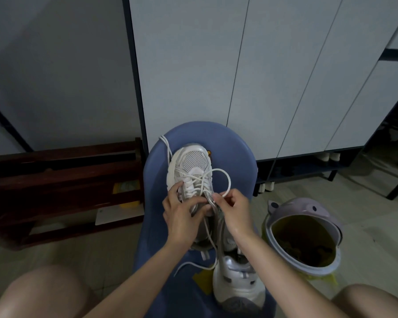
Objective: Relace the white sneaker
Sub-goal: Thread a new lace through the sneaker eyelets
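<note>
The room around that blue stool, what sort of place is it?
Probably a home entryway or hallway: shoes sit under a tall pale cabinet, a dark wooden rack stands by the wall, and a small animal-faced bin sits on the floor.

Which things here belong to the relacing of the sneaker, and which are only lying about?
For the job:
white sneaker
shoelace, pinched by the right hand
left hand, on the sneaker
blue chair under it

Lying about:
second sneaker
purple bin
wooden rack

Dim, bluish indoor light, soft shadows, wide-angle bending at the edges.
</note>
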